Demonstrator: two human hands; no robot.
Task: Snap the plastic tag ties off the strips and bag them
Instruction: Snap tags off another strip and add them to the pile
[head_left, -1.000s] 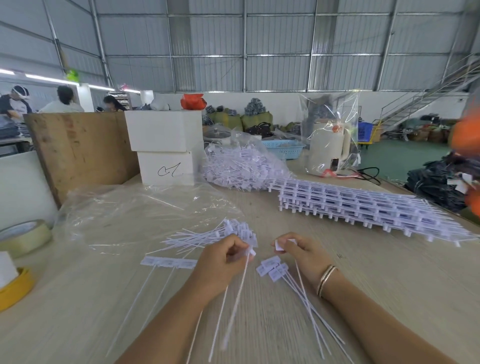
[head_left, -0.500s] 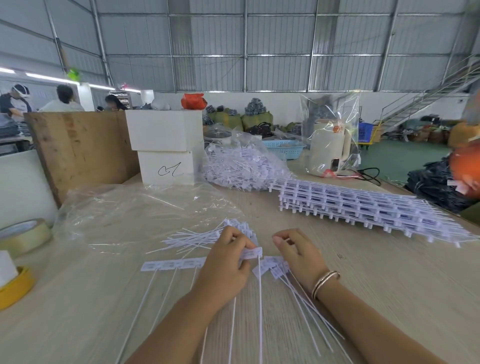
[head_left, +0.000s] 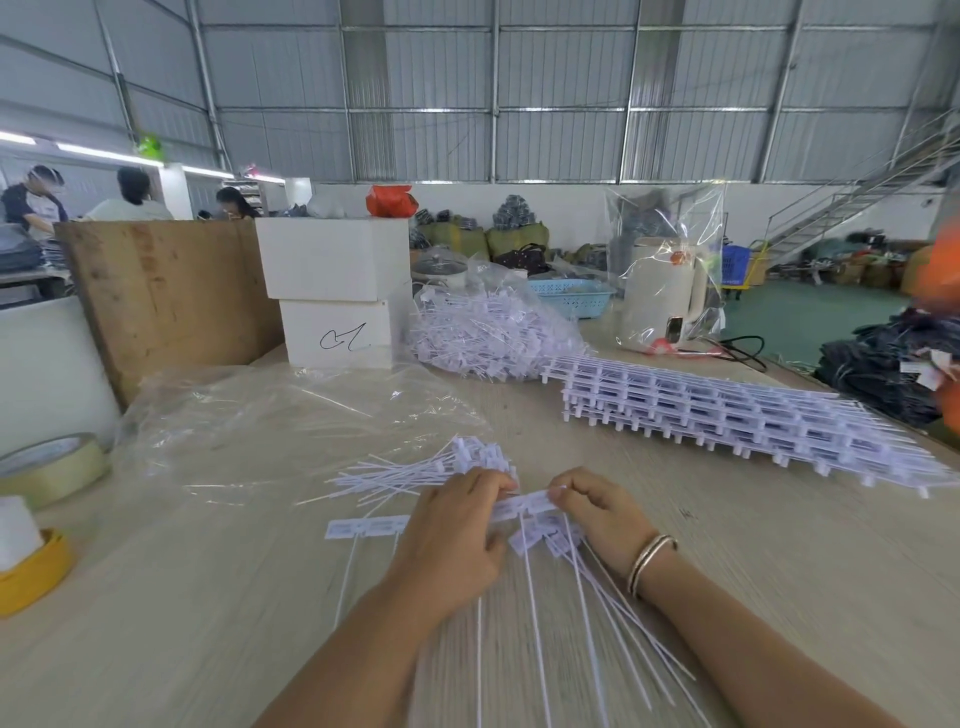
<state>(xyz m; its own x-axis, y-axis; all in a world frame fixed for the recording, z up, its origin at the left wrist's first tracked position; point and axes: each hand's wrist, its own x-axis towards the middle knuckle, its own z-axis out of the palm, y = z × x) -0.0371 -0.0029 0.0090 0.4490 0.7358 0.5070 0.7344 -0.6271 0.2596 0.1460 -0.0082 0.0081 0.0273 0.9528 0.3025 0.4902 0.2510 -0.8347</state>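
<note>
Tag-tie strip (head_left: 522, 505): on worktop (head_left: 779, 561), pinched betw. my left hand (head_left: 457, 535) and right hand (head_left: 597, 512), both closed on it. Bend sharply at joint; keep grips close, avoid twisting tails.

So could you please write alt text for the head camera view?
Both hands, left hand and right hand, pinch a white strip of tag ties over a wooden table. Loose ties and a clear bag lie beyond, stacked strips to the right.
</note>
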